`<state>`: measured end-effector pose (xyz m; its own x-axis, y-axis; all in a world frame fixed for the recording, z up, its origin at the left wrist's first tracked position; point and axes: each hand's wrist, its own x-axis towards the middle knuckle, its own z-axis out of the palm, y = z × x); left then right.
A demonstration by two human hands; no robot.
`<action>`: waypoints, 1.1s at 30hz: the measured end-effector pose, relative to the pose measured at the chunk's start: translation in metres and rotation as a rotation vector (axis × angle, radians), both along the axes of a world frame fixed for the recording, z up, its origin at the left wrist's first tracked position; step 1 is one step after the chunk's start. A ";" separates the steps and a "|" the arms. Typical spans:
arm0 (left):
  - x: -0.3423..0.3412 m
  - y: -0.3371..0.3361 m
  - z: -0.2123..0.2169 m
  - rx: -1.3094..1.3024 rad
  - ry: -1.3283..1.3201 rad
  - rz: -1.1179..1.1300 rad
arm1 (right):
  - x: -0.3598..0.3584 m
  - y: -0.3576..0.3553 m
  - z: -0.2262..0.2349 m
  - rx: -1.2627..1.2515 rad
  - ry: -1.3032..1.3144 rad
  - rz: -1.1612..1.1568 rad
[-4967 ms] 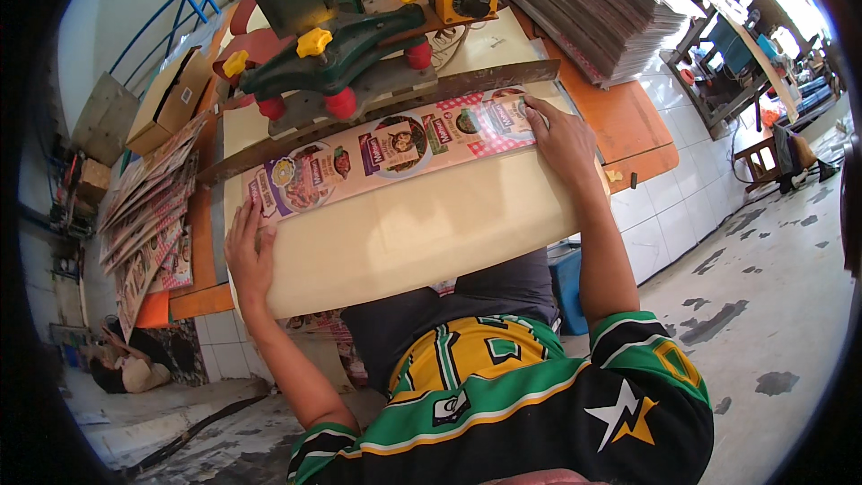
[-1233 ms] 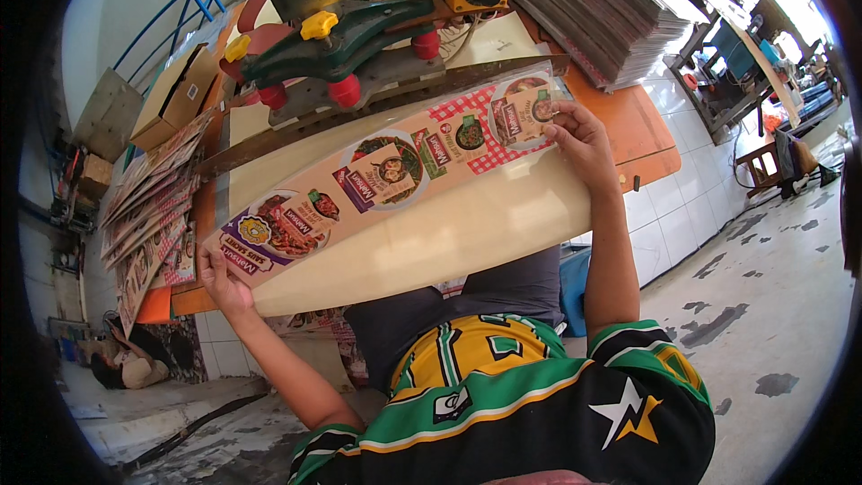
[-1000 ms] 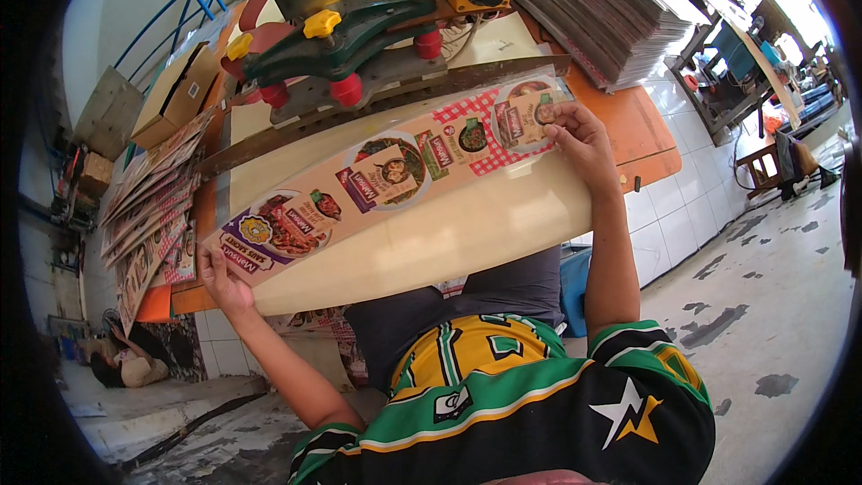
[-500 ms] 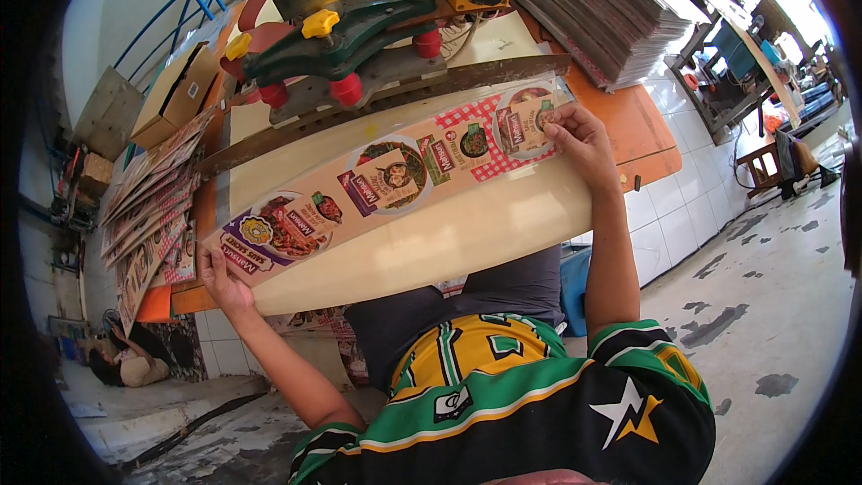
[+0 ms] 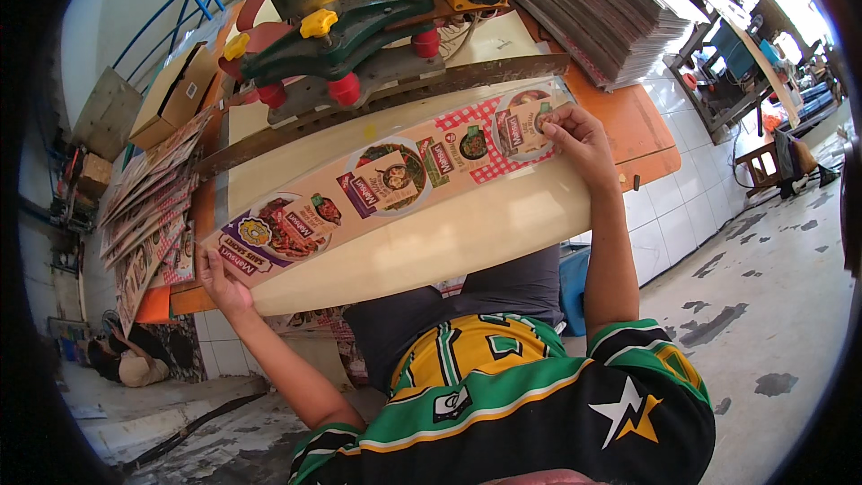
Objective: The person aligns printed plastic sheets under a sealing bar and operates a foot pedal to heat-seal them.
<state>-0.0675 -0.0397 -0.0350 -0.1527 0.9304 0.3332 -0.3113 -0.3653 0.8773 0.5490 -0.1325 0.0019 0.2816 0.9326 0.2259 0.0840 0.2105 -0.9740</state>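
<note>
While the left hand [image 5: 224,286] and right hand [image 5: 579,139] are pinching its ends, the long peach printed strip [image 5: 388,181] is already stretching toward the cream surface's [image 5: 431,235] back-right corner, outside the green metal clamp [image 5: 341,56].

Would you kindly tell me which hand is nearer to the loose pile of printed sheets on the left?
Left. The left hand grips the left end of the printed strip, just right of the loose pile; the right hand holds the other end, much farther right.
</note>
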 end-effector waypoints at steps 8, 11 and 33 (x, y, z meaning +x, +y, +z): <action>0.005 0.000 0.003 -0.003 -0.031 0.010 | 0.002 -0.002 0.002 -0.040 -0.023 0.012; 0.004 -0.001 0.004 -0.004 -0.022 0.010 | 0.003 -0.002 0.001 -0.044 -0.022 0.024; 0.011 -0.003 0.011 -0.044 -0.035 0.008 | 0.004 0.000 -0.002 -0.062 0.001 0.108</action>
